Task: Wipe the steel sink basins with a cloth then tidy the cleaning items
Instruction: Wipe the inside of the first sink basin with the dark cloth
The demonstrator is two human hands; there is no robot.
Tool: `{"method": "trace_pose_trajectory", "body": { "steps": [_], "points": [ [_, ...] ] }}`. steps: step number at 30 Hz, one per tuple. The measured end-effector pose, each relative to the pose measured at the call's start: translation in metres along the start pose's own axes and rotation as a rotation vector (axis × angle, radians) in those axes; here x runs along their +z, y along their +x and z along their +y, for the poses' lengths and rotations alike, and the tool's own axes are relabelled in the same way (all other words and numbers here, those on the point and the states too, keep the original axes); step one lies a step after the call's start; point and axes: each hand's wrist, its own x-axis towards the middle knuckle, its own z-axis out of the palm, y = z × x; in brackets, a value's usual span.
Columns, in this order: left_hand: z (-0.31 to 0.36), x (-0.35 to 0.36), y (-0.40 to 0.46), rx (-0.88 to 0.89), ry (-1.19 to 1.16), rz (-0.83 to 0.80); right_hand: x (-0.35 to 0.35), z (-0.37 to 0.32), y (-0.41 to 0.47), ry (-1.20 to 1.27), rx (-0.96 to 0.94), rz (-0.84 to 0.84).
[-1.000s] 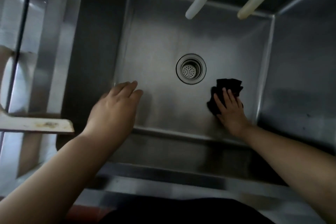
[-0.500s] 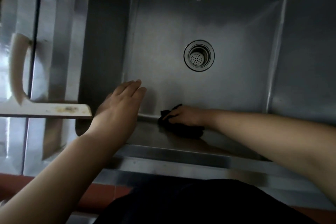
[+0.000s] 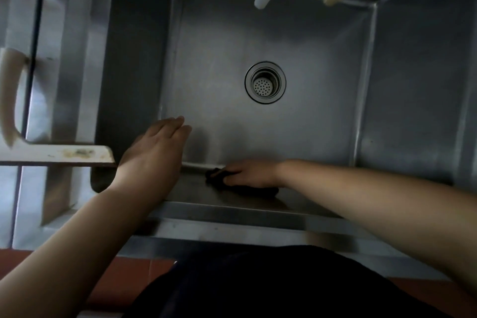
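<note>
Cloth (image 3: pixel 247 190) lies on the sink basin's (image 3: pixel 232 41) near wall; our right hand (image 3: pixel 251 173) presses it there, gripping, to wipe. Left hand (image 3: pixel 154 152) flat, fingers straight, bracing.

bare forearms (image 3: pixel 361 188), dark garment (image 3: pixel 271 284)

Brushed steel sink basin (image 3: pixel 296 41), dull sheen; soft matt black cloth (image 3: pixel 247 190).
</note>
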Motion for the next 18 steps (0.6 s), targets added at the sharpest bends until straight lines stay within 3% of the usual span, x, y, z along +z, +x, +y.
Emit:
{"method": "trace_pose_trajectory", "body": {
  "steps": [10, 13, 18],
  "points": [
    [0.014, -0.007, -0.005, 0.05, -0.102, -0.036, -0.03, 0.118, -0.104, -0.129, 0.564, 0.056],
    [0.015, -0.001, -0.007, 0.056, -0.107, -0.077, -0.027, 0.109, -0.104, -0.198, 0.568, 0.069],
    [0.013, 0.003, -0.006, 0.061, -0.129, -0.055, -0.015, 0.065, -0.087, -0.07, 0.421, 0.106]
  ]
}}
